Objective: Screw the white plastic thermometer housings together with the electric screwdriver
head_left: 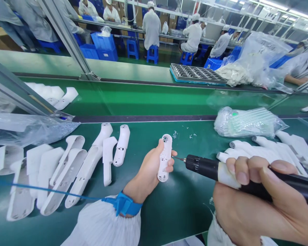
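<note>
The left hand (pixel 150 172) closes around a white plastic casing (pixel 165 157), holding it upright at the centre of the view. At 3 o'clock, the right hand (pixel 248 201) grips a black electric screwdriver (pixel 202 167), whose bit (pixel 179 159) points at the casing's edge. Tiny white scraps (pixel 184 132) lie at 12 o'clock on the green desk (pixel 154 218); more white casings (pixel 66 171) sit at 9 o'clock.

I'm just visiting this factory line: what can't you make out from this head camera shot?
In the head view:
The far side of the white plastic housing: hidden by the left hand.
The rear end of the black electric screwdriver: cut off by the picture's right edge, partly covered by the right hand.
The tiny scattered bits: too small to identify.
</note>
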Demonstrator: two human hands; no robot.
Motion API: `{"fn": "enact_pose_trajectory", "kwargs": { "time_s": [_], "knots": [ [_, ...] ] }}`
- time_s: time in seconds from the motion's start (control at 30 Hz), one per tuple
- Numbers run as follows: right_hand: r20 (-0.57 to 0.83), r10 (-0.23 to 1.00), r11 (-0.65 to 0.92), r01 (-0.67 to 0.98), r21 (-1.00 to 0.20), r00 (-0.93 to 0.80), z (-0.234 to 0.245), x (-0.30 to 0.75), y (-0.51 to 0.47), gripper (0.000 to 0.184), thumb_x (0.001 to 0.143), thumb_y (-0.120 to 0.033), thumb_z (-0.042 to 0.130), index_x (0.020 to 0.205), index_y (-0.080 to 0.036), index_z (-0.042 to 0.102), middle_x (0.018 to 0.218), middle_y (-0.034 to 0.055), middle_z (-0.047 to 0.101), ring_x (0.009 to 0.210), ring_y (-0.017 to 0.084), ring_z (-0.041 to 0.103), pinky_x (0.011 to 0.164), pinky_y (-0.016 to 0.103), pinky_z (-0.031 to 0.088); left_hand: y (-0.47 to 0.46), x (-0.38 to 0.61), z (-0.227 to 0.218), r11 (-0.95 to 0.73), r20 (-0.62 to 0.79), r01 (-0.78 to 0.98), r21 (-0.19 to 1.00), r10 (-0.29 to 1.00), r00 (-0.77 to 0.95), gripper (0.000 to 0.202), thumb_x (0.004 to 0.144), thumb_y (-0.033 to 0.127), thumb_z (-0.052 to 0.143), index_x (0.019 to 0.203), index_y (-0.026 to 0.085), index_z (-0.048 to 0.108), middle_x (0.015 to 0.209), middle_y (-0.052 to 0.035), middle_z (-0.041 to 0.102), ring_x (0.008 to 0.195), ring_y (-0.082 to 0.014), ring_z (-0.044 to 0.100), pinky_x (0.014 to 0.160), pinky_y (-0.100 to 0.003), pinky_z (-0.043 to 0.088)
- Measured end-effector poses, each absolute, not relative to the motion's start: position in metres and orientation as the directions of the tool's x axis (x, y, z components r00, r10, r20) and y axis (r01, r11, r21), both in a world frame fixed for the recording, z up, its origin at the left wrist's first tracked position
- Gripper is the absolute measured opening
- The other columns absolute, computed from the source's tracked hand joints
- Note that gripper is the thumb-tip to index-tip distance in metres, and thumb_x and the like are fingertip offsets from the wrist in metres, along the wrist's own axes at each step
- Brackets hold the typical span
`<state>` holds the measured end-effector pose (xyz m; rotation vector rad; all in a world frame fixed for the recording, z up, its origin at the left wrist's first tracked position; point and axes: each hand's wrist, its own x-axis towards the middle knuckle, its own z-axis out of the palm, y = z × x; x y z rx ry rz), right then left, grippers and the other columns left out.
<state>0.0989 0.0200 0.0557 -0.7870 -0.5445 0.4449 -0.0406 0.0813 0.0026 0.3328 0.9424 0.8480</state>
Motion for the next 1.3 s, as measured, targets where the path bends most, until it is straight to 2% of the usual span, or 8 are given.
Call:
{"fn": "enact_pose_trajectory", "kwargs": {
  "time_s": [0.13, 0.4, 0.9, 1.0, 1.07, 1.1, 1.2, 1.3],
  "knots": [
    [0.303, 0.559, 0.626, -0.153, -0.765, 0.772, 0.051, 0.092, 0.021, 0.012, 0.073, -0.015, 0.054, 0.083, -0.021, 0.052, 0.061, -0.0040, 0.043, 0.049, 0.011, 0.039, 0.053, 0.029, 0.038, 0.077, -0.033, -0.004, 0.670, -0.557, -0.546, 0.503, 0.734, 0.388, 0.043, 0.107, 0.050, 0.053, 0.089, 0.012, 0.064, 0.082, -0.0068, 0.063, 0.051, -0.0068, 0.049, 0.041, -0.017, 0.037],
    [0.337, 0.585, 0.622, -0.142, -0.770, 0.738, 0.046, 0.087, 0.025, 0.011, 0.075, -0.014, 0.055, 0.083, -0.021, 0.054, 0.060, -0.0041, 0.045, 0.049, 0.012, 0.042, 0.054, 0.030, 0.039, 0.074, -0.031, -0.005, 0.686, -0.581, -0.527, 0.502, 0.719, 0.382, 0.048, 0.109, 0.048, 0.048, 0.090, 0.007, 0.066, 0.075, -0.0044, 0.057, 0.051, -0.0073, 0.048, 0.041, -0.017, 0.036],
    [0.367, 0.589, 0.641, -0.140, -0.755, 0.720, 0.041, 0.092, 0.026, 0.012, 0.075, -0.014, 0.054, 0.085, -0.020, 0.054, 0.060, -0.0038, 0.047, 0.048, 0.012, 0.042, 0.053, 0.029, 0.039, 0.073, -0.030, -0.007, 0.685, -0.564, -0.507, 0.523, 0.725, 0.397, 0.046, 0.104, 0.054, 0.056, 0.090, 0.010, 0.063, 0.075, -0.0026, 0.055, 0.054, -0.0074, 0.046, 0.046, -0.018, 0.033],
    [0.336, 0.596, 0.633, -0.169, -0.756, 0.729, 0.044, 0.093, 0.024, 0.011, 0.075, -0.015, 0.054, 0.084, -0.020, 0.054, 0.060, -0.0037, 0.045, 0.048, 0.012, 0.040, 0.053, 0.028, 0.038, 0.072, -0.035, -0.004, 0.666, -0.586, -0.298, 0.684, 0.744, 0.319, 0.049, 0.104, 0.060, 0.051, 0.087, 0.015, 0.059, 0.071, -0.0009, 0.054, 0.054, -0.0100, 0.047, 0.051, -0.022, 0.036],
    [0.288, 0.594, 0.619, -0.198, -0.761, 0.751, 0.047, 0.096, 0.021, 0.012, 0.075, -0.013, 0.053, 0.084, -0.021, 0.054, 0.060, -0.0034, 0.042, 0.049, 0.012, 0.039, 0.052, 0.028, 0.038, 0.071, -0.041, -0.006, 0.502, -0.501, 0.039, 0.864, 0.850, 0.162, 0.043, 0.106, 0.055, 0.048, 0.088, 0.017, 0.058, 0.073, -0.0025, 0.057, 0.060, -0.0153, 0.053, 0.062, -0.029, 0.045],
    [0.261, 0.594, 0.609, -0.213, -0.764, 0.761, 0.048, 0.098, 0.019, 0.013, 0.076, -0.011, 0.051, 0.083, -0.021, 0.053, 0.061, -0.0033, 0.041, 0.050, 0.012, 0.038, 0.052, 0.028, 0.038, 0.070, -0.045, -0.008, 0.373, -0.401, 0.249, 0.894, 0.914, 0.069, 0.037, 0.107, 0.049, 0.047, 0.089, 0.018, 0.058, 0.078, -0.0053, 0.060, 0.068, -0.0192, 0.058, 0.070, -0.034, 0.048],
    [0.234, 0.594, 0.602, -0.232, -0.764, 0.769, 0.050, 0.107, 0.016, 0.016, 0.076, -0.009, 0.048, 0.083, -0.021, 0.055, 0.063, -0.0021, 0.040, 0.051, 0.012, 0.038, 0.051, 0.029, 0.038, 0.069, -0.054, -0.019, 0.151, -0.112, 0.729, 0.667, 0.988, -0.102, 0.024, 0.105, 0.027, 0.045, 0.096, 0.014, 0.063, 0.107, -0.0176, 0.064, 0.099, -0.0324, 0.061, 0.090, -0.047, 0.050],
    [0.259, 0.568, 0.628, -0.208, -0.750, 0.781, 0.049, 0.120, 0.014, 0.013, 0.073, -0.013, 0.052, 0.082, -0.020, 0.058, 0.063, -0.0011, 0.039, 0.051, 0.011, 0.039, 0.049, 0.028, 0.037, 0.066, -0.058, -0.028, 0.160, -0.020, 0.887, 0.434, 0.986, -0.167, 0.025, 0.102, 0.019, 0.048, 0.111, 0.005, 0.066, 0.123, -0.0247, 0.062, 0.112, -0.0410, 0.058, 0.093, -0.057, 0.048]
  ]
}}
